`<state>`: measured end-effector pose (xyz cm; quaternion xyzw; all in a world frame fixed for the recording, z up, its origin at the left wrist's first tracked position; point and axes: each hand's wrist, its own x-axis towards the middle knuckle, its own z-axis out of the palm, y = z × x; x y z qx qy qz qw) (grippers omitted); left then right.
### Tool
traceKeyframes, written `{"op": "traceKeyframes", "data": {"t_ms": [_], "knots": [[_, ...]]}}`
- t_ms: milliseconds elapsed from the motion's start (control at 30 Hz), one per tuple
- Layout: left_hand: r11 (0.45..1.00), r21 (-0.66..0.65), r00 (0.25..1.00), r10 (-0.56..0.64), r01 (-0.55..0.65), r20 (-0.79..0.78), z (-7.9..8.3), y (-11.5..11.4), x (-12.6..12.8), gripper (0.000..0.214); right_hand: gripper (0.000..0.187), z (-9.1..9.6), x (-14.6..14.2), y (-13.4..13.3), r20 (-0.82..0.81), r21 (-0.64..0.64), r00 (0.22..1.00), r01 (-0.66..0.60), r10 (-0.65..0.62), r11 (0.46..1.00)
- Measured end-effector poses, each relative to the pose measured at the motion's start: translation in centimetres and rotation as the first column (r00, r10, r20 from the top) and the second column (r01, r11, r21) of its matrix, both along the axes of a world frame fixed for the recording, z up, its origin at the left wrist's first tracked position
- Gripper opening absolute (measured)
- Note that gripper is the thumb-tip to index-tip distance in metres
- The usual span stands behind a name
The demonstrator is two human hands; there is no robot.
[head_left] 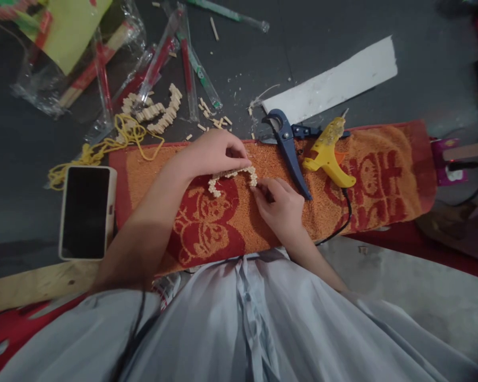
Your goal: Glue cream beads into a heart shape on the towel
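Note:
A curved strip of small pale wooden pieces [252, 176] lies over the orange and red towel [223, 244] in front of me. My left hand [213, 154] reaches across from the left and pinches the strip's upper edge between thumb and fingers. At its right end, the fingertips of my right hand [281, 207] are closed on the lower tip of the strip. Just right of my hands rest a blue-handled cutter [289, 151] and a yellow glue gun [327, 154] with a black cable.
A white-framed device with a dark screen [85, 212] sits at the left, beside tangled yellow cord [123, 135]. Further back are other wooden strips [167, 114], loose cut pieces [219, 122], plastic-wrapped sticks [103, 63] and a long white board [334, 79].

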<state>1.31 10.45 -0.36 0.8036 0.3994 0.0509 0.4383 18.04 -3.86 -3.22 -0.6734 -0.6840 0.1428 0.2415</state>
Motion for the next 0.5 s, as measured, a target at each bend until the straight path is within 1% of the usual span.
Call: {"op": "traceKeyframes", "data": {"t_ms": [233, 400, 500], "knots": [[1.000, 0.004, 1.000, -0.007, 0.007, -0.004, 0.03, 0.04, 0.03, 0.023, 0.018, 0.03, -0.11, 0.03, 0.050, 0.010, 0.999, -0.004, 0.003, 1.000], [1.000, 0.000, 1.000, -0.005, 0.005, -0.015, 0.19, 0.02, 0.06, 0.023, 0.018, 0.06, -0.15, 0.01, 0.066, 0.042, 0.998, -0.012, 0.009, 0.999], [1.000, -0.001, 1.000, -0.006, 0.006, -0.004, 0.14, 0.03, 0.03, 0.022, 0.018, 0.07, -0.17, 0.01, 0.075, 0.031, 0.997, -0.004, 0.001, 1.000]]}}
